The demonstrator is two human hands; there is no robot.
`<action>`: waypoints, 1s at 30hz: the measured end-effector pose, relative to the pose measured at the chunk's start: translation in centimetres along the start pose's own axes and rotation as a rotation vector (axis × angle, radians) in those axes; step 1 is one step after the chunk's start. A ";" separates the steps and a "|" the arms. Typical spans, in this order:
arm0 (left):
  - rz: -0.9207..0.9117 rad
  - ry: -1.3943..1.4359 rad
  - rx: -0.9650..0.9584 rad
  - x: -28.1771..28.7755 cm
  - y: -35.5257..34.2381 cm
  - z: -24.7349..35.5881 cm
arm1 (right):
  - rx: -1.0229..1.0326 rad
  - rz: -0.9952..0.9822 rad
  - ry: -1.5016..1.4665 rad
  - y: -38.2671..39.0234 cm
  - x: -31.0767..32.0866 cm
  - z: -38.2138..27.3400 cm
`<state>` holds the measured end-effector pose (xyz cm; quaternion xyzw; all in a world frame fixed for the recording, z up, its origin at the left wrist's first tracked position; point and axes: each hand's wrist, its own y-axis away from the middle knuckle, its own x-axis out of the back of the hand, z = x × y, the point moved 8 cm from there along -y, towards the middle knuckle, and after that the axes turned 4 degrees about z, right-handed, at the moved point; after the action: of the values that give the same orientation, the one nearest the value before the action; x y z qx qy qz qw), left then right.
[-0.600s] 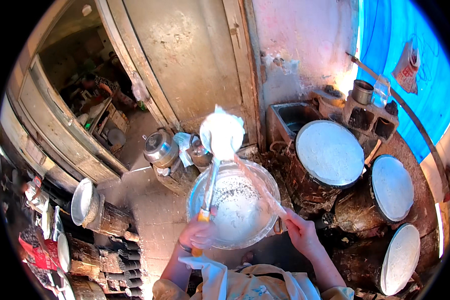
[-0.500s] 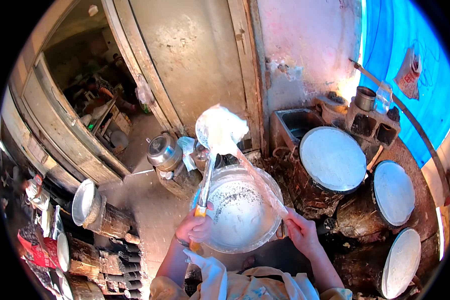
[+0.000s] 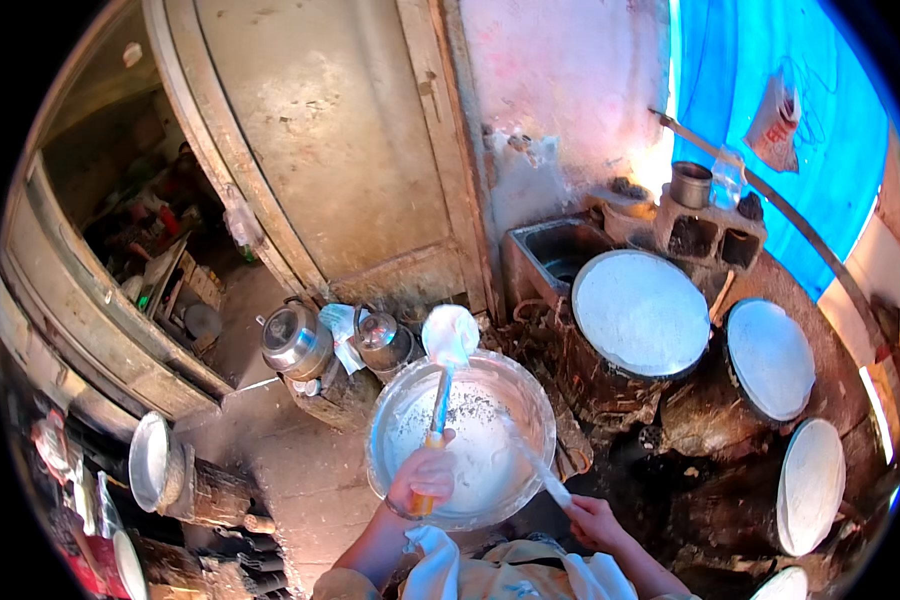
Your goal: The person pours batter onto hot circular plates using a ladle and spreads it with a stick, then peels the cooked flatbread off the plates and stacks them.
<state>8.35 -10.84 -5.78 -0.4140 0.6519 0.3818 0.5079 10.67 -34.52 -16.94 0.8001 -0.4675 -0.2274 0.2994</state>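
My left hand [image 3: 425, 478] is gripping the ladle [image 3: 448, 340] raised over the batter bowl [image 3: 395, 440]; my right hand [image 3: 592, 518] is pinching a stick [image 3: 535, 468] in the bowl to scrape it.

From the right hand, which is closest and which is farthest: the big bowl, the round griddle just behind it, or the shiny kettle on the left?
From the right hand:
1. Big bowl, just to its left.
2. Round griddle, behind it, slightly right.
3. Shiny kettle, far left, past the bowl.
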 end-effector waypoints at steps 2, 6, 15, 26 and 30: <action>0.062 -0.070 0.037 0.5 -0.3 1.2 | 0.056 0.088 -0.005 -0.3 1.6 1.9; 0.199 0.040 0.134 1.6 -1.7 2.0 | 0.334 0.220 -0.168 0.0 2.5 -0.4; 0.363 0.130 0.478 4.5 -5.5 -6.3 | 0.740 0.989 0.597 5.0 5.5 -2.4; 0.444 0.248 0.952 2.5 -18.0 -24.8 | 0.793 1.618 0.103 18.6 16.1 2.8; 0.102 0.058 1.023 -1.5 -20.2 -31.0 | 0.691 1.775 -0.034 23.6 22.5 7.8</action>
<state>16.58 -46.43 0.05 -0.0906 0.7885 0.0267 0.6077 1.53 -65.50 -8.06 0.1937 -0.9501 0.2220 0.1027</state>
